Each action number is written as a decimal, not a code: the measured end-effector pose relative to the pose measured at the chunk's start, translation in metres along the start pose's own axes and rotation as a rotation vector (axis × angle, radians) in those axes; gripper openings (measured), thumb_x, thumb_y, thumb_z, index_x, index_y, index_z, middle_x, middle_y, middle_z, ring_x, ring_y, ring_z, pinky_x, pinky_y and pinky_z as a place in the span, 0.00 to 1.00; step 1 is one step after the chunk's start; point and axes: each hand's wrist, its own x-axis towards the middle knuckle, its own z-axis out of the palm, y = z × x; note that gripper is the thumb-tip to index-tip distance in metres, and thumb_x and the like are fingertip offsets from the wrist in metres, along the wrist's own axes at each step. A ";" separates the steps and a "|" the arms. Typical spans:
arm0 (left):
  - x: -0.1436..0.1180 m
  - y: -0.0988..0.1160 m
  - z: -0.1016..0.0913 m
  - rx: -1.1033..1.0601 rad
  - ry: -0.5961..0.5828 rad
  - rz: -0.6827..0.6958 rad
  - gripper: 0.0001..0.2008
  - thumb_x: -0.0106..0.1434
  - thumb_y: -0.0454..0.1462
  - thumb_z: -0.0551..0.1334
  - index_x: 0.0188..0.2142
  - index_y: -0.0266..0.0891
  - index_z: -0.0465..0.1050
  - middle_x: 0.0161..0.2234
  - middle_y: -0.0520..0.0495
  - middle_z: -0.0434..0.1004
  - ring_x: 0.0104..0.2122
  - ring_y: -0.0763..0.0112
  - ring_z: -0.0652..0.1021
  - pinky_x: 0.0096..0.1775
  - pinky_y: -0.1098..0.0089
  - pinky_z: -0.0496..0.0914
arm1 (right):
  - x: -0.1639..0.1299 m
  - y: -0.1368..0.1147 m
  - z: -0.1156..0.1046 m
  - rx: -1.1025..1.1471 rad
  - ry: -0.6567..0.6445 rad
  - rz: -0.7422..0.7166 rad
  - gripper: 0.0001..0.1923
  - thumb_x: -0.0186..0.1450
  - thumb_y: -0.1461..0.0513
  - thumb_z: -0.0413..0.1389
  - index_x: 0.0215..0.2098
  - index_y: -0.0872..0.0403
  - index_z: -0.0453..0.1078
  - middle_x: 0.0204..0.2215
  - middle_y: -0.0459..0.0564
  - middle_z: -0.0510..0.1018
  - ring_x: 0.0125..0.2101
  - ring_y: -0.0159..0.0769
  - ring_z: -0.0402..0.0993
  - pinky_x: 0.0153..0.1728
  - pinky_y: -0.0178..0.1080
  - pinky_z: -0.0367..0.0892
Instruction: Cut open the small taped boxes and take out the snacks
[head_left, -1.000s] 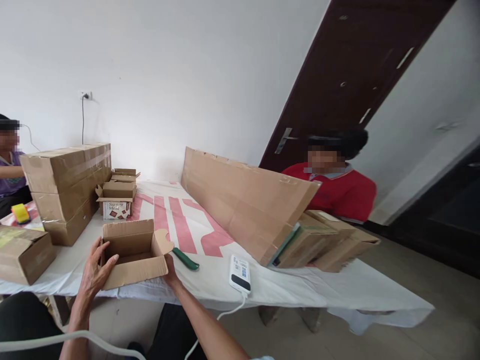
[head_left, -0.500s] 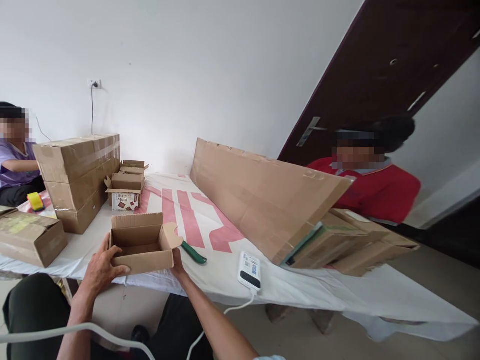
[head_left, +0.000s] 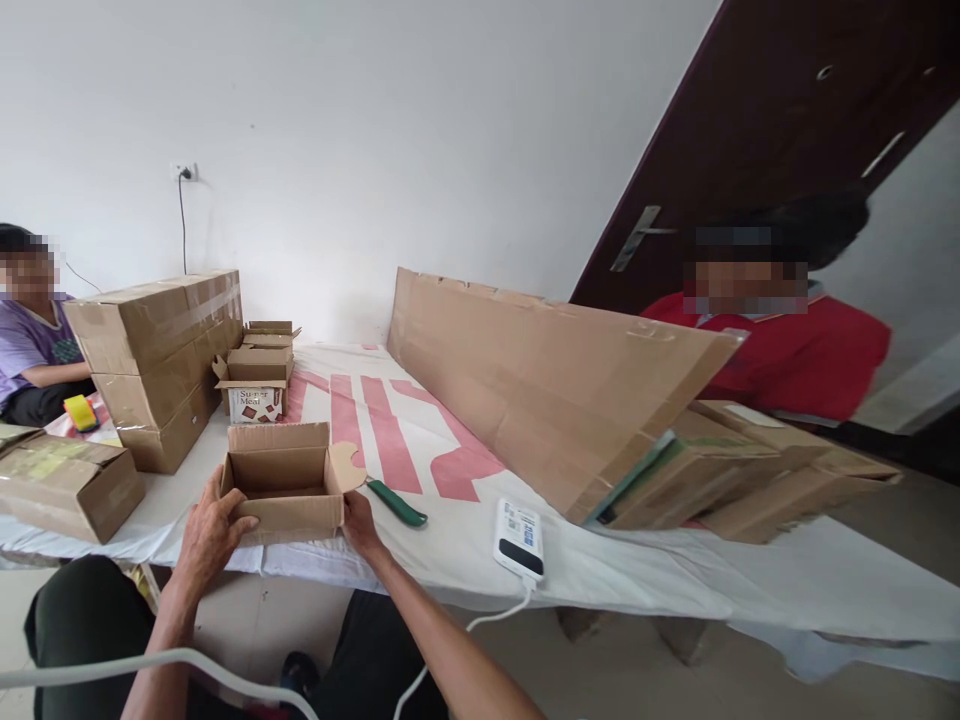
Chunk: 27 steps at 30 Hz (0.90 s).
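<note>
An open cardboard box [head_left: 289,520] sits at the near edge of the table, its back flap standing up and a rounded side flap sticking out on the right. My left hand [head_left: 212,525] grips its left end, the thumb along the front wall and fingers over the side. At the right end, my right hand [head_left: 361,520] holds the box with its fingers partly hidden behind the corner. The inside of the box shows bare cardboard. Just right of it lies a green-handled tool [head_left: 396,503], its other end hidden behind the flap.
A white cabled device [head_left: 519,540] lies right of the tool. Behind stand open printed boxes [head_left: 259,402] and stacked taped cartons [head_left: 161,375]. A long cardboard panel [head_left: 547,380] runs along the right, with flat cartons [head_left: 697,470] beside it. People sit at left and right.
The view has shifted slightly, so the right-hand things appear farther right. Both hands keep hold of the box, which now looks a little more level.
</note>
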 end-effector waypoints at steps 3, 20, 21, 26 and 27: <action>0.031 -0.023 -0.005 -0.036 0.036 -0.013 0.05 0.65 0.42 0.69 0.38 0.45 0.80 0.75 0.42 0.61 0.67 0.43 0.74 0.63 0.49 0.74 | 0.001 0.000 0.002 -0.021 0.002 0.016 0.21 0.70 0.46 0.47 0.25 0.48 0.61 0.22 0.43 0.68 0.27 0.36 0.63 0.30 0.38 0.56; 0.191 -0.078 -0.026 0.107 0.016 -0.142 0.12 0.61 0.39 0.68 0.46 0.43 0.81 0.69 0.38 0.69 0.69 0.46 0.72 0.66 0.55 0.71 | 0.005 0.007 0.002 -0.099 -0.035 0.014 0.19 0.71 0.48 0.48 0.28 0.50 0.66 0.24 0.45 0.72 0.28 0.36 0.67 0.33 0.37 0.57; 0.193 -0.076 -0.027 0.124 0.021 -0.155 0.14 0.62 0.38 0.68 0.48 0.43 0.81 0.70 0.37 0.68 0.68 0.44 0.72 0.65 0.54 0.72 | 0.005 0.007 0.002 -0.100 -0.036 0.014 0.19 0.71 0.48 0.48 0.28 0.50 0.66 0.25 0.45 0.73 0.28 0.36 0.68 0.33 0.38 0.57; 0.188 -0.059 -0.030 0.238 0.089 -0.195 0.24 0.64 0.37 0.66 0.60 0.45 0.78 0.70 0.32 0.65 0.66 0.37 0.71 0.62 0.43 0.71 | 0.004 0.007 0.003 -0.101 -0.033 0.021 0.19 0.71 0.48 0.49 0.28 0.49 0.66 0.25 0.45 0.73 0.28 0.36 0.68 0.33 0.37 0.57; 0.184 -0.053 -0.028 0.272 0.116 -0.190 0.24 0.65 0.36 0.65 0.61 0.45 0.77 0.67 0.32 0.68 0.65 0.36 0.71 0.61 0.43 0.71 | 0.004 0.007 0.003 -0.101 -0.033 0.022 0.19 0.71 0.48 0.49 0.28 0.49 0.66 0.25 0.44 0.72 0.28 0.36 0.67 0.33 0.37 0.57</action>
